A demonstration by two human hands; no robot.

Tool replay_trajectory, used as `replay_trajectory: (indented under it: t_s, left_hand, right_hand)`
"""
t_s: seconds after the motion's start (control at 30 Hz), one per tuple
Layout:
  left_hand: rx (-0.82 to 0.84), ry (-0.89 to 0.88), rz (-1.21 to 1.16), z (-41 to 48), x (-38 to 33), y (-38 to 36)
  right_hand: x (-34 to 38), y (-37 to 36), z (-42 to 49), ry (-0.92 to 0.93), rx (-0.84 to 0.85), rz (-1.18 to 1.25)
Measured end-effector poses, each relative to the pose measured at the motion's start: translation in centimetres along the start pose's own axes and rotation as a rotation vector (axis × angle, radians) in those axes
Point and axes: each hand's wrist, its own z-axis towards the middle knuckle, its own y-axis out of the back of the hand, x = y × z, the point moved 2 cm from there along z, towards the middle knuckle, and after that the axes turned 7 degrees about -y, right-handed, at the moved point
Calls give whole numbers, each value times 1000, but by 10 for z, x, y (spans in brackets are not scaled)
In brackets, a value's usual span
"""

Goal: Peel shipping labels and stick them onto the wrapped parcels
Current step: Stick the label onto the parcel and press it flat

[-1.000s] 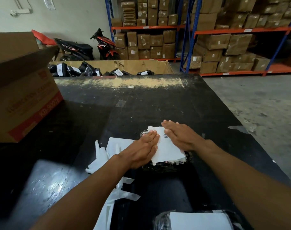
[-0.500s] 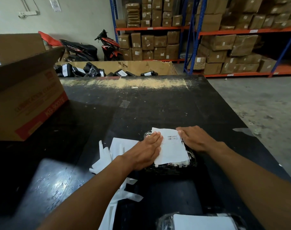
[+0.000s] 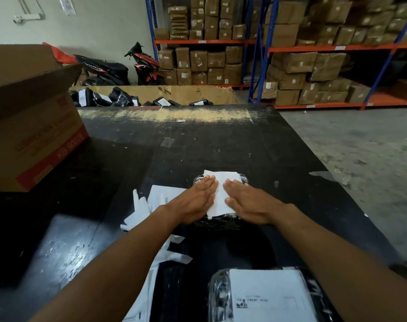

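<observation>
A white shipping label (image 3: 221,182) lies on top of a small black wrapped parcel (image 3: 218,223) in the middle of the black table (image 3: 198,140). My left hand (image 3: 195,201) presses flat on the label's left side with straight fingers. My right hand (image 3: 249,203) presses flat on its right side, and the fingertips of both hands nearly meet. Most of the parcel is hidden under the hands and the label. A second wrapped parcel (image 3: 221,296) with a white label (image 3: 267,296) on it lies at the near edge.
White backing strips and sheets (image 3: 151,205) lie left of the parcel. An open cardboard box (image 3: 30,126) stands at the table's left. Behind the table, a cardboard bin (image 3: 198,95) holds several labelled black parcels. Shelves of boxes (image 3: 314,66) and a concrete floor (image 3: 360,147) lie to the right.
My right hand slid from the parcel's right edge back onto the label, towards the left hand. The left hand stayed pressed on the label. My head moved slightly.
</observation>
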Motion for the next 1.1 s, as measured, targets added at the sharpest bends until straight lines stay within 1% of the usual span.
replay_trajectory:
  t_s: [0.07,0.17,0.23,0.27,0.33,0.4,0.5,0.6,0.67,0.77,0.87,0.93,1.03,1.1]
  left_hand:
    - [27,-2,7,-1,0,1]
    - [37,0,21,-2,0,2]
    - [38,-1,23,0,-1,2]
    - [36,0,24,0,-2,1]
    - [30,-6,23,-1,-1,0]
    - [34,-12,10,-3,1,-1]
    - [28,-14,2,-4,3,1]
    - [37,-7,0,-3,0,3]
    - [71,8,7,-1,-2,4]
    - [82,37,-16,-7,-7,7]
    - [58,-8,-39,-21,-14,1]
    - [74,-32,-18,-28,-17,-7]
    - [64,-28,1,-29,-17,-7]
    - [73,-25,-4,-31,-20,-5]
  right_hand:
    - [-12,-1,-14,-44,-1,-43]
    - [-18,8,-25,-156,-88,-121]
    - [-5,9,-22,-132,-143,-99]
    - [3,5,-20,-88,-129,-77]
    - [15,-2,-20,-15,-41,-73]
    - [9,-6,-26,-18,6,-48]
    - [-10,2,-37,-135,-45,-11]
    - [-15,8,-43,-238,-119,-104]
    - [-13,8,-47,-255,-117,-120]
    - [-14,9,-54,-206,-99,-83]
    - [-11,11,-59,-115,-89,-111]
    - [-1,9,-58,-37,-56,-168]
    - [6,-2,-54,79,38,-302]
    - [-3,-5,-58,104,108,-374]
